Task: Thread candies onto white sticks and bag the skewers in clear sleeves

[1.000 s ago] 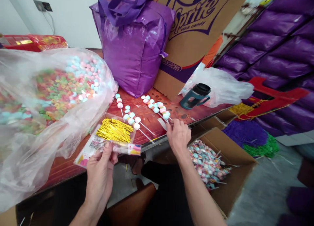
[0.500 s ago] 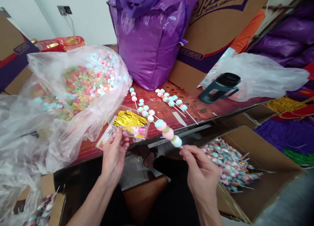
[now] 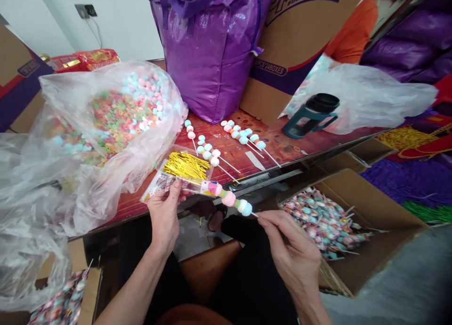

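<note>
My right hand (image 3: 289,245) pinches the white stick of a candy skewer (image 3: 236,201) with pink, green, white and blue pieces. The skewer's far end reaches a clear printed plastic wrapper (image 3: 158,181). That wrapper is pinched between the thumb and fingers of my left hand (image 3: 165,212), at the table's front edge. Gold twist ties (image 3: 186,165) lie in a heap just beyond my left hand. Behind them, several more candy skewers (image 3: 243,138) rest on the red table (image 3: 226,148).
A clear bag of loose candies (image 3: 120,113) lies at the left. A purple bag (image 3: 208,52) and a cardboard box (image 3: 271,90) stand behind. A teal bottle (image 3: 307,118) is at the right, above an open carton of wrapped candies (image 3: 321,219).
The skewer in my right hand has moved left and down, and its tip now meets the wrapper in my left hand. The view has shifted slightly.
</note>
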`<state>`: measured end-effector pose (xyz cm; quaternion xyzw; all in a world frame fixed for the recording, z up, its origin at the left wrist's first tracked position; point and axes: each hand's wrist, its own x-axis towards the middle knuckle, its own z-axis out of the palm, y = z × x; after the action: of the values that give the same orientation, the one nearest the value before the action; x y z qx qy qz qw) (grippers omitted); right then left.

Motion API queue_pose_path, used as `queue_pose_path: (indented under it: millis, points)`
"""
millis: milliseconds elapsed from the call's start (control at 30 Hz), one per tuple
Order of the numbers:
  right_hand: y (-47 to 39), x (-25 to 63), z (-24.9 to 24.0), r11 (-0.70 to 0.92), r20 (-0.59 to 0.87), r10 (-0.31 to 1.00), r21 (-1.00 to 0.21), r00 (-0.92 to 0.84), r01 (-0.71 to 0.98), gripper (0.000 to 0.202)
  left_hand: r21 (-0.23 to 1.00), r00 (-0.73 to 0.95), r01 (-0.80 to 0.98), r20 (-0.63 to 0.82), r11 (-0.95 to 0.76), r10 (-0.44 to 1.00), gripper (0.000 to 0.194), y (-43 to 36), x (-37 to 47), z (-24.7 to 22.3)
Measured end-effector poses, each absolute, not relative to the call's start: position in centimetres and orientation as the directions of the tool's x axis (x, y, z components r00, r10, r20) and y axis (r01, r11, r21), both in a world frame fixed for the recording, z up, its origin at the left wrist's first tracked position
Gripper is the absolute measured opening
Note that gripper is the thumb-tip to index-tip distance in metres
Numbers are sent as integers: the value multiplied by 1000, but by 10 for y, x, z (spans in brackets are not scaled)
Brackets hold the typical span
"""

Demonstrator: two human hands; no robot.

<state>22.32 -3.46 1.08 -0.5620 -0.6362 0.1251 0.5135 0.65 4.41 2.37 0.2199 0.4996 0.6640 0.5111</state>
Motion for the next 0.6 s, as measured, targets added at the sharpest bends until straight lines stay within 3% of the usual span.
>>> queue_pose_path:
  millis: [167,433,600]
  points:
    - [-35,218,10,345,473,877,-749,92,566,14,914,-404,-405,-149,-30,903,32,43,2,18]
    - [-36,202,-3,203,296,939,-888,177,412,12,959,-320,-284,-103,8,942,29,38,-4,10]
    - [-34,196,-3,203,273,951,-904,142,376,12,910,-210,-411,-152,54,966,36,38,-4,17]
